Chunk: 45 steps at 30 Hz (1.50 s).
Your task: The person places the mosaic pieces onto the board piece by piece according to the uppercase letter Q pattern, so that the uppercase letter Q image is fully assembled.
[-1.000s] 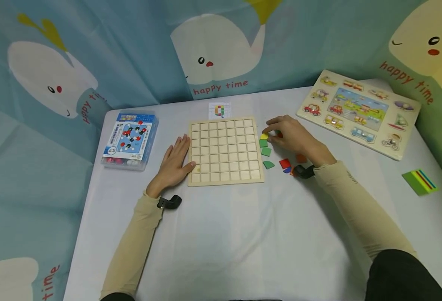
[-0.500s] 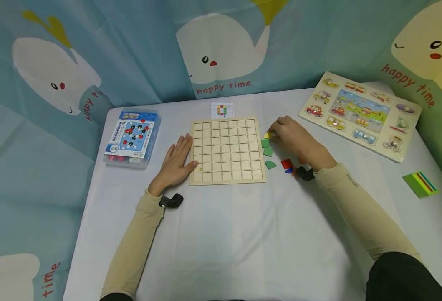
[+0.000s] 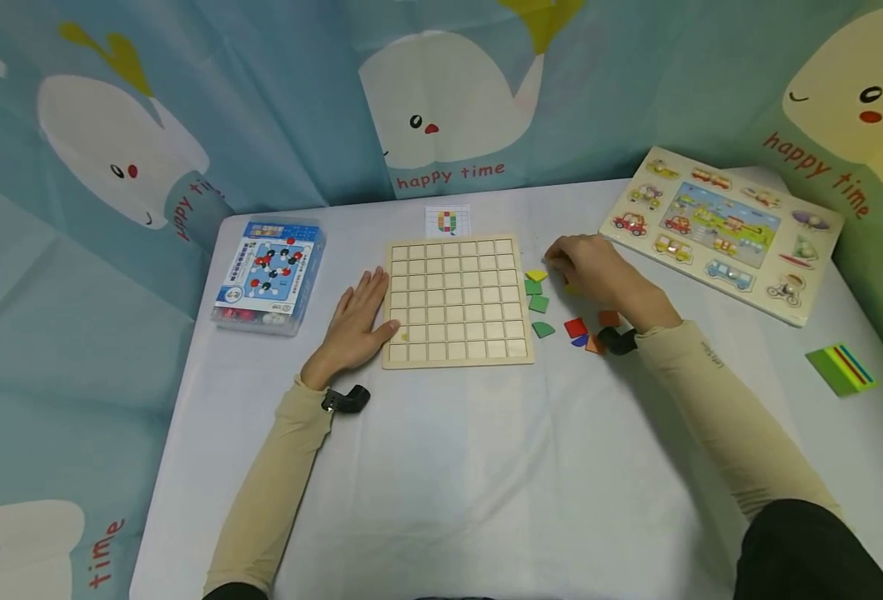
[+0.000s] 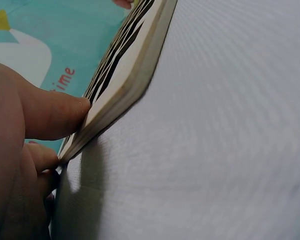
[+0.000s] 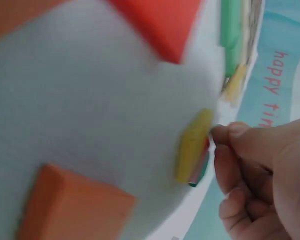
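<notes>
My left hand (image 3: 353, 327) lies with fingers extended along the left edge of a wooden grid board (image 3: 459, 364); its thumb rests on the board's rim in the left wrist view. Right of the board, my right hand (image 3: 594, 271) is over loose coloured pieces, thumb and index fingertips together. Whether they pinch a piece I cannot tell. Just beside those fingertips lie a yellow piece (image 5: 194, 147) and a green piece (image 5: 202, 167). Green pieces (image 3: 539, 304), another yellow piece (image 3: 536, 275), a red square (image 3: 575, 327), a blue piece (image 3: 579, 341) and orange pieces (image 3: 609, 318) lie around.
A small pattern card (image 3: 447, 222) lies behind the board. A boxed molecule set (image 3: 268, 277) stands at the left. A vehicle peg puzzle (image 3: 722, 233) leans at the back right, with a striped green block (image 3: 840, 369) nearer on the right.
My right hand has drawn slightly right, off the yellow piece by the board, which now shows fully. The left hand keeps its place on the board. The head view has shifted slightly.
</notes>
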Available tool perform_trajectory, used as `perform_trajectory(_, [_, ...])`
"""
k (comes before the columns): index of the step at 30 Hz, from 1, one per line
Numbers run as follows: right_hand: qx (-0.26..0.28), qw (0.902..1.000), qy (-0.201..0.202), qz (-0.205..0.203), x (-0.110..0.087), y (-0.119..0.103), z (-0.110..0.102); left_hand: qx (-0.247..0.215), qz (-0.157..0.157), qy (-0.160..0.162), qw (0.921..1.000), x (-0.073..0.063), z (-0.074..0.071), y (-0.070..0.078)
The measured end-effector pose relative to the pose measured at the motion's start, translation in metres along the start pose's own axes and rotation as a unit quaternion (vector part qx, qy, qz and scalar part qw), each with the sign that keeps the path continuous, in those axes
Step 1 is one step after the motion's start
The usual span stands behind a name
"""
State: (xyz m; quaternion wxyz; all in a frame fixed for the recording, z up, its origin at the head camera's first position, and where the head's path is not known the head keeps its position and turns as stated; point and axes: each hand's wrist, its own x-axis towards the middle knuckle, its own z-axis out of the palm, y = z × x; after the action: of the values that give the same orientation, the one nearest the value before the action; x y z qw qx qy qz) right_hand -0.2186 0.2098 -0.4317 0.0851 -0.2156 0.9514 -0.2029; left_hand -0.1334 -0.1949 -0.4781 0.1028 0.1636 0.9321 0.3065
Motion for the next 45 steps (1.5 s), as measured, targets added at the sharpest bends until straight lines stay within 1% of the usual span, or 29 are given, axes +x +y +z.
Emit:
perform_trajectory(4, [0.015,0.9999,0.004,0.000,-0.002,0.004,0.000,0.004,-0.002,-0.005,1.0000,0.002,0.001,0.001])
perform_trajectory(9, [0.043,0.9989,-0.020,0.003,-0.005,0.004,-0.005,0.001,-0.002,-0.007,1.0000,0.002,0.000,0.002])
perform_trajectory(14, [0.047,0.9982,-0.038,0.003,-0.004,0.003,-0.003,0.007,-0.005,-0.006,0.9999,0.000,0.000,0.000])
perform_trajectory(19, [0.057,0.9977,-0.036,-0.003,-0.001,-0.001,0.002,0.002,-0.008,-0.005,1.0000,-0.001,-0.001,-0.001])
perform_trajectory(24, [0.067,0.9972,-0.034,-0.003,0.002,-0.003,0.005,-0.004,0.000,-0.001,1.0000,-0.001,0.000,0.000])
perform_trajectory(31, [0.049,0.9985,-0.024,0.004,0.004,-0.009,0.008,-0.007,0.009,0.007,0.9999,-0.002,-0.001,0.000])
perform_trajectory(37, [0.044,0.9977,-0.050,0.014,0.006,-0.010,0.008,-0.005,0.003,-0.001,1.0000,-0.002,-0.002,0.002])
perform_trajectory(40, [0.057,0.9967,-0.055,0.017,0.005,-0.011,0.007,-0.001,0.001,-0.003,1.0000,-0.001,-0.002,0.001])
perform_trajectory(45, [0.090,0.9947,-0.042,0.026,0.002,-0.011,0.004,0.001,0.001,-0.001,1.0000,-0.001,-0.001,0.000])
